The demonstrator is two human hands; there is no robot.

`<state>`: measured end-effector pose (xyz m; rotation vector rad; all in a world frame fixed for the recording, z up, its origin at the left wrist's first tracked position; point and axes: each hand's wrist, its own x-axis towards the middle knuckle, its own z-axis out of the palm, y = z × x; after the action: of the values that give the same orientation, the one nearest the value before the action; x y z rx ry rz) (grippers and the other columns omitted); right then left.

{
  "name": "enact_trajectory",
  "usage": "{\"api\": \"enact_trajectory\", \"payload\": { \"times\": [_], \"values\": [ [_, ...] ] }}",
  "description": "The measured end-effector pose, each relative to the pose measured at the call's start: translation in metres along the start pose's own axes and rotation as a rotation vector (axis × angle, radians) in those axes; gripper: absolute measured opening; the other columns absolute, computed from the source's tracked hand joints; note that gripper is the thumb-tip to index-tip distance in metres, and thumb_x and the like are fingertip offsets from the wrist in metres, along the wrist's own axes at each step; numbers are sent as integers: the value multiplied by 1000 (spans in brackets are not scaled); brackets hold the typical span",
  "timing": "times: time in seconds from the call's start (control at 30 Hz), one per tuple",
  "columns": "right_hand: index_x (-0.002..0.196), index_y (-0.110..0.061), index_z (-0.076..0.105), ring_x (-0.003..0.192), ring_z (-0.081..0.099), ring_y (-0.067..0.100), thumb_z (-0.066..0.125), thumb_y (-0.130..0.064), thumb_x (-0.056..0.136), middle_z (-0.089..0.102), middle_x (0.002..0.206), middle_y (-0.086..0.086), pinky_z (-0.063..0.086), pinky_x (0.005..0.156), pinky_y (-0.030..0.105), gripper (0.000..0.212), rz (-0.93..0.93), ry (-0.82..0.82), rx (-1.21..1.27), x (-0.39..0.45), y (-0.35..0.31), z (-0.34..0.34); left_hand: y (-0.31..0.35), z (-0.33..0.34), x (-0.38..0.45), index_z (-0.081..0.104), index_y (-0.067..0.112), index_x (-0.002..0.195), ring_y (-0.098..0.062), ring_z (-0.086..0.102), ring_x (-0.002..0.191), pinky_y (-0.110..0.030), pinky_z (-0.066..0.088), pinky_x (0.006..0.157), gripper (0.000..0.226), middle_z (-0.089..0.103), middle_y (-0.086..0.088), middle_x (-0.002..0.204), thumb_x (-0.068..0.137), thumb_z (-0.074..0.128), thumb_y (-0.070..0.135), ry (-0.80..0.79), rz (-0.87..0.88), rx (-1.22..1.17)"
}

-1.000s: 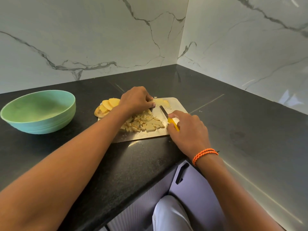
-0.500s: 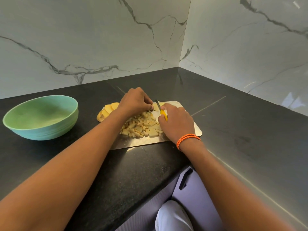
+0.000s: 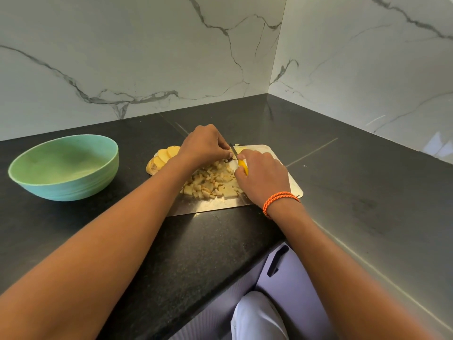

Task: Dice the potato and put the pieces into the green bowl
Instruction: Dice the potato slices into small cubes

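Your right hand [image 3: 263,179] gripped the yellow-handled knife [image 3: 241,163], fingers curled round the handle, with the dark blade slanting up and away toward your left fingertips. Compared with a second ago, that hand had slid forward along the cutting board [image 3: 293,182]: it had been at the near edge with the blade clear of the pile, and now it sat over the board's middle with the blade right beside your left hand [image 3: 204,146]. Your left hand had hardly shifted; its fingers were curled down on a potato piece at the far side of the board, though the piece itself was mostly hidden, so I cannot tell exactly how you held it. The diced potato [image 3: 213,184] lay heaped on the board between your two hands, much as before. The uncut potato slices [image 3: 163,157] stayed fanned at the board's left edge. The green bowl [image 3: 65,168] stood well apart to the left on the black counter [image 3: 355,182], with no pieces visible inside.
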<state>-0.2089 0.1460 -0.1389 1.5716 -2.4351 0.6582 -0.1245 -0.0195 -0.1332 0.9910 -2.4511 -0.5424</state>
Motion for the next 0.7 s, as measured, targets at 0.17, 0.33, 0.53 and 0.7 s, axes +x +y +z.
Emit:
{"api": "enact_trajectory", "payload": {
  "times": [0.17, 0.33, 0.53, 0.7],
  "values": [
    [131, -27, 61, 102, 61, 25, 48, -35, 102, 65, 121, 4, 37, 72, 33, 32, -12, -23, 9, -1, 0, -1, 5, 4, -1, 86, 22, 100, -10, 70, 78, -39, 64, 77, 20, 80, 8, 93, 85, 87, 35, 36, -32, 50],
    [133, -33, 60, 99, 60, 25, 50, -38, 100, 66, 115, 3, 39, 72, 34, 35, 19, -46, 72, -23, 10, -9, 5, 5, -1, 85, 20, 103, -9, 69, 75, -38, 64, 75, 22, 80, 8, 91, 87, 86, 35, 42, -54, 49],
    [133, -34, 62, 95, 61, 21, 53, -37, 99, 70, 108, 1, 38, 72, 31, 36, 32, -55, 115, -53, 18, -31, 6, 4, -2, 84, 22, 106, -8, 66, 76, -40, 64, 77, 26, 79, 11, 96, 87, 85, 41, 40, -53, 80],
    [133, -32, 64, 80, 60, 23, 54, -34, 97, 60, 80, -2, 40, 68, 32, 37, 31, 69, 186, -38, 15, -30, 3, -3, -2, 85, 26, 104, -8, 67, 78, -39, 64, 76, 18, 79, 12, 94, 91, 81, 39, 24, -44, 84]
  ]
}}
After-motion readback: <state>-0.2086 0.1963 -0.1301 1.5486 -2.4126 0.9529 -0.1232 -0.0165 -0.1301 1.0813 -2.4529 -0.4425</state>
